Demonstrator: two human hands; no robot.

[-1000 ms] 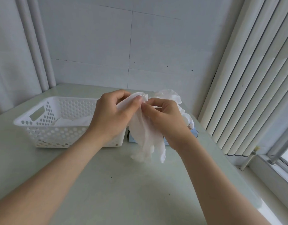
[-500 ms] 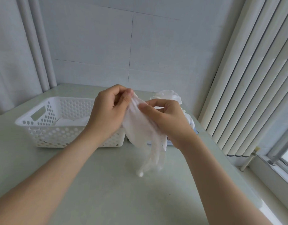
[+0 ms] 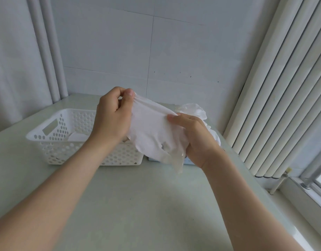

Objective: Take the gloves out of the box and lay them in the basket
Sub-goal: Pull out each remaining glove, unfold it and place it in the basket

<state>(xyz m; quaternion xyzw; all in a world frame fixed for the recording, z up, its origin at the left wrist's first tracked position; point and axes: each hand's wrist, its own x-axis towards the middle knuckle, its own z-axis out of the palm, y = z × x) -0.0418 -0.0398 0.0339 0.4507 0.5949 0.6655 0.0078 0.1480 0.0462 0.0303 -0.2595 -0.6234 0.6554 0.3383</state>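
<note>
A thin white glove [image 3: 152,127] is stretched in the air between both hands, its fingers dangling low at the right. My left hand [image 3: 112,116] pinches the cuff's upper edge above the basket's right end. My right hand [image 3: 195,138] grips the glove's other side, lower and to the right. The white perforated basket [image 3: 53,147] sits on the table behind my left forearm, with a flat white glove [image 3: 77,137] lying inside. The glove box [image 3: 189,161] is almost hidden behind my right hand; crumpled white gloves [image 3: 194,110] stick up out of it.
The pale green table [image 3: 138,205] runs toward me between my forearms. A white wall closes the back. Vertical blinds [image 3: 282,87] and a window sill [image 3: 309,196] line the right side, close to the box. Pipes [image 3: 47,51] stand in the left back corner.
The hands have pulled apart, my left rising up and left, my right dropping, so the bunched glove is now spread wide between them.
</note>
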